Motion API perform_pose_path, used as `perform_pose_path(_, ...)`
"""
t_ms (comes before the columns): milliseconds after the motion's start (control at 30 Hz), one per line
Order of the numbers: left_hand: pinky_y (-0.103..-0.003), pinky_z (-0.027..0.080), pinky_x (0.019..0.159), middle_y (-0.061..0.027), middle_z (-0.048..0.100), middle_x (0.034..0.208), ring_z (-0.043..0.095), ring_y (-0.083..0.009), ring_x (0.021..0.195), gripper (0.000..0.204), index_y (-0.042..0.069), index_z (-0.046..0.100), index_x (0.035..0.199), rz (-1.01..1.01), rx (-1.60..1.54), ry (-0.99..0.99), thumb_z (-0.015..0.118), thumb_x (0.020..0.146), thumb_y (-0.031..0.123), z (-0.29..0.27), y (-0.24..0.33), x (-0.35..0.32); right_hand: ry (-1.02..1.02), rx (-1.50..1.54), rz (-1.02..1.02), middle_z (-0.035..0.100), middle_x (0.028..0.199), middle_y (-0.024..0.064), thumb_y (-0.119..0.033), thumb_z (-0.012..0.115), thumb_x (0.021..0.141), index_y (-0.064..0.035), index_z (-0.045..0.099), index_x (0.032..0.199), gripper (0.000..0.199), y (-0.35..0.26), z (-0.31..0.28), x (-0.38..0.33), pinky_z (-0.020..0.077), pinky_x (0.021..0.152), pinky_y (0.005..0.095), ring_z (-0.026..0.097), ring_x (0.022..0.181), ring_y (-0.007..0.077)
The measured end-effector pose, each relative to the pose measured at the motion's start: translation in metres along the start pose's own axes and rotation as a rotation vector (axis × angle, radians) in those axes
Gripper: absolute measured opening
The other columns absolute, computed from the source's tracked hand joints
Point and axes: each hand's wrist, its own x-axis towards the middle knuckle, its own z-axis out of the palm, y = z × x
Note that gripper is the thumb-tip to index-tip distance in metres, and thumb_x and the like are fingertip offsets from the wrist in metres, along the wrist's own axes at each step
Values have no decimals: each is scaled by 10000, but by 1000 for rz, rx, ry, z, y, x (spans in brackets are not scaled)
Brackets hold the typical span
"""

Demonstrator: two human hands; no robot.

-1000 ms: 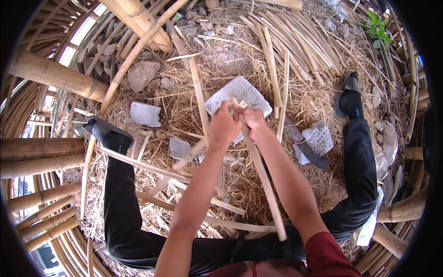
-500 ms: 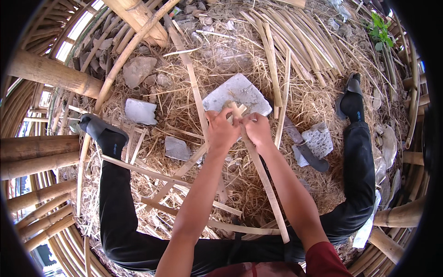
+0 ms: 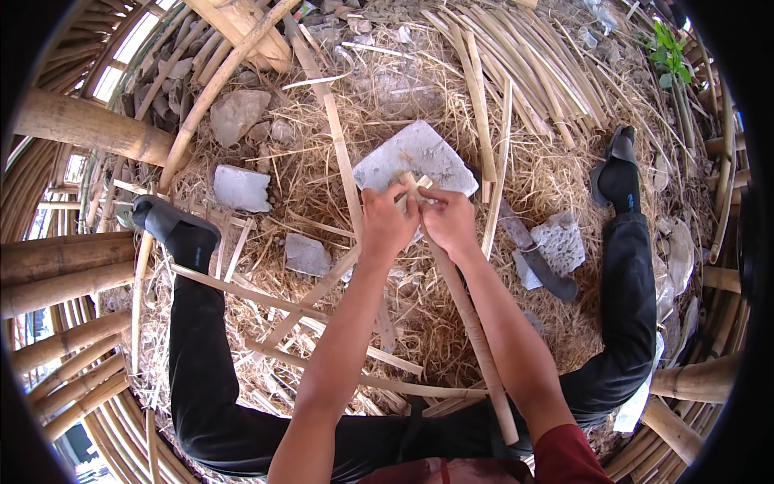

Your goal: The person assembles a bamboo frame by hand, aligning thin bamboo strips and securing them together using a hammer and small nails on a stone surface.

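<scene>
My left hand [image 3: 387, 219] and my right hand [image 3: 449, 221] are side by side at the near edge of a pale grey block [image 3: 419, 149]. Both are closed around the top of a long bamboo strip [image 3: 477, 343], which slants down between my forearms to my lap. Short pale strip ends cross just above my fingertips. My fingers cover the spot where the pieces meet, so how they join is hidden. Right of my right hand lies a large knife [image 3: 542, 266] with a dark handle, beside a pitted grey stone [image 3: 559, 242].
Straw and shavings [image 3: 363, 145] cover the ground. Several loose bamboo strips [image 3: 524, 73] are laid out at the far right. Broken blocks [image 3: 242, 189] lie on the left. Other strips [image 3: 250, 290] cross near my left leg. Thick bamboo poles [image 3: 97, 129] stand along the left.
The long bamboo strip has turned about its length, and its near end has shifted slightly right and closer to me. My hands stay together at its top, my right fingers a little changed.
</scene>
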Motion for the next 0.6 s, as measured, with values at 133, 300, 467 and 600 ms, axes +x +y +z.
perform_pose_path(133,-457,532,941,-236,631,1076,651,-406,1043,316,133,728,1176,4,10,-7,749,874,221,4,-7,1,44,25,-109,766,840,198,-180,684,881,-43,739,1243,392,14,9,-4,586,746,374,770,763,287)
perform_pose_path(300,-476,533,936,-231,632,1080,657,-411,1039,311,143,703,1177,10,3,-16,740,879,224,5,-9,3,79,4,-104,772,907,196,-187,687,893,-94,735,1272,394,13,11,-12,578,750,365,771,793,276)
perform_pose_path(467,-486,526,957,-231,626,1100,652,-423,1055,321,155,681,1206,-33,-3,-69,721,898,237,4,4,0,125,42,-155,769,930,162,-188,675,932,-65,747,1228,328,30,-8,-10,567,746,345,747,796,240)
perform_pose_path(600,-489,534,965,-233,609,1120,660,-431,1059,325,187,661,1239,-87,86,-129,690,925,265,-6,6,-4,204,-67,-153,758,883,134,-163,681,949,-32,747,1160,256,52,-61,-19,564,702,337,723,767,209)
